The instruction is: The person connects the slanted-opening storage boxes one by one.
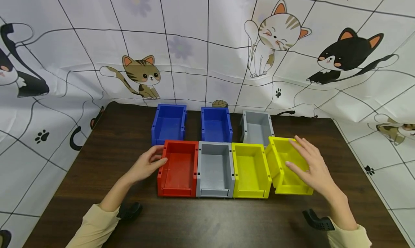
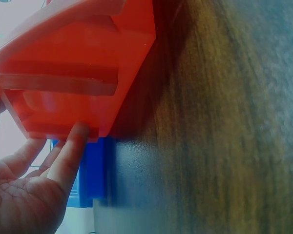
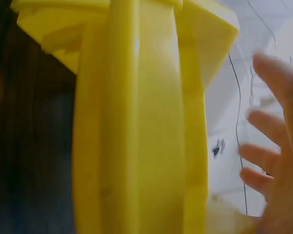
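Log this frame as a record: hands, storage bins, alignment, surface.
Left hand: touching left side of red storage bin
Right hand: fingers spread at right yellow storage bin; contact unclear
Front row, between those: front gray bin, left yellow bin
Back row: left blue bin, right blue bin, back gray bin
Alignment: right yellow storage bin angled; other front bins adjoining
Surface: dark wood-grain table

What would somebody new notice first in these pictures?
Probably the bright front row on the table: a red bin, a gray bin, a yellow bin, then a crooked yellow bin at the right end. Two blue bins sit behind. Above them, cartoon cats decorate the backdrop.
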`<state>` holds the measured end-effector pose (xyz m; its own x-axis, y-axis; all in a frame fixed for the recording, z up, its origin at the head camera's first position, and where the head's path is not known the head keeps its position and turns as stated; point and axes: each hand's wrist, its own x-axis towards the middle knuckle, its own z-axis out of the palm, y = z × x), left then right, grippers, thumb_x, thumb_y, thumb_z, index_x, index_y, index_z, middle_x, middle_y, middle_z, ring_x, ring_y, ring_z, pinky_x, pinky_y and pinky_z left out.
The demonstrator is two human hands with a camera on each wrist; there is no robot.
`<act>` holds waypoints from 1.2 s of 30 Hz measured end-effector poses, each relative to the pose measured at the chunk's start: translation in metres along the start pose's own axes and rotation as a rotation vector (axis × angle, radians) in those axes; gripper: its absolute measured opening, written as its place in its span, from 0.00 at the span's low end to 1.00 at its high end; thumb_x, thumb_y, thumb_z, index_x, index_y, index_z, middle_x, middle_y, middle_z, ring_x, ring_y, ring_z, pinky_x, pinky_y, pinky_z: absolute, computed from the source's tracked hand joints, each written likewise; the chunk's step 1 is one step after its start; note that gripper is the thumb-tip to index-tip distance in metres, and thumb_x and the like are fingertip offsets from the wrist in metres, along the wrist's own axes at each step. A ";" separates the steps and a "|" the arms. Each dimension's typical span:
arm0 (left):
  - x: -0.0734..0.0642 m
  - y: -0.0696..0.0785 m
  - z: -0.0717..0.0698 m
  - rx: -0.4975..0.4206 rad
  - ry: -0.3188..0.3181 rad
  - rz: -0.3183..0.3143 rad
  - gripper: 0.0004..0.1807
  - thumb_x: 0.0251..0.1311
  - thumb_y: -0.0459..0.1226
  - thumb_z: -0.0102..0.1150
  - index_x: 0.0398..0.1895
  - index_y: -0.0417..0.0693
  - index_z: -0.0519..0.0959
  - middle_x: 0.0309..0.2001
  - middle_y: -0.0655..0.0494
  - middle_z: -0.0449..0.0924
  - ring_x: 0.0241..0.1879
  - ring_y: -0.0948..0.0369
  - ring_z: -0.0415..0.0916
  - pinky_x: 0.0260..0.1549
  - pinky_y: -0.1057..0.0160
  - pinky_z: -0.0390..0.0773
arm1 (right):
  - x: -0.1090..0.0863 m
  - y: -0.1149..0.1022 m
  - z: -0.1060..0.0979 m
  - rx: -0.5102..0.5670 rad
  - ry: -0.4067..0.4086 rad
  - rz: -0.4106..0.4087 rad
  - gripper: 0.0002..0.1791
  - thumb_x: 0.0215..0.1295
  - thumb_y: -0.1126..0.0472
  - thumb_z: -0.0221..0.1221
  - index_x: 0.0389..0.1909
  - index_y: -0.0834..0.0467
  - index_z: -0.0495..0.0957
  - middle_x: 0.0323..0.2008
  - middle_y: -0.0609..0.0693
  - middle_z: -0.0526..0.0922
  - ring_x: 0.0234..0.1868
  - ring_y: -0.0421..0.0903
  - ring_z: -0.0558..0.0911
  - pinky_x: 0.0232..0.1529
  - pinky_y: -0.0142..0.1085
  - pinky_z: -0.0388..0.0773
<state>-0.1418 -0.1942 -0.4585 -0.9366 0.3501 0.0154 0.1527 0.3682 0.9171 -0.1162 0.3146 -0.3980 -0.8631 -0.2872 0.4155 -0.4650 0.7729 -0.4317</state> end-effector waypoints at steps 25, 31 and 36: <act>0.001 -0.002 -0.002 -0.013 0.003 -0.038 0.28 0.65 0.37 0.55 0.64 0.32 0.60 0.61 0.32 0.65 0.53 0.42 0.71 0.46 0.56 0.78 | 0.024 -0.010 0.008 -0.169 -0.450 -0.011 0.40 0.62 0.41 0.57 0.72 0.42 0.52 0.74 0.50 0.44 0.72 0.57 0.43 0.61 0.69 0.35; 0.001 -0.004 0.000 -0.019 -0.003 -0.022 0.28 0.65 0.36 0.55 0.63 0.32 0.60 0.60 0.31 0.65 0.52 0.42 0.72 0.45 0.57 0.79 | 0.018 -0.007 0.015 -0.187 -0.423 -0.019 0.40 0.61 0.41 0.58 0.72 0.42 0.53 0.73 0.52 0.47 0.72 0.59 0.46 0.61 0.69 0.37; 0.001 -0.005 0.001 -0.015 0.004 -0.012 0.28 0.65 0.36 0.55 0.63 0.32 0.61 0.60 0.31 0.65 0.52 0.42 0.72 0.45 0.56 0.79 | 0.015 -0.005 0.020 -0.198 -0.393 -0.031 0.40 0.60 0.41 0.58 0.72 0.41 0.54 0.73 0.52 0.47 0.71 0.60 0.47 0.60 0.70 0.38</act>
<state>-0.1430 -0.1952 -0.4633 -0.9397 0.3421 0.0059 0.1367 0.3598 0.9229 -0.1307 0.2954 -0.4056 -0.8763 -0.4762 0.0732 -0.4785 0.8428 -0.2462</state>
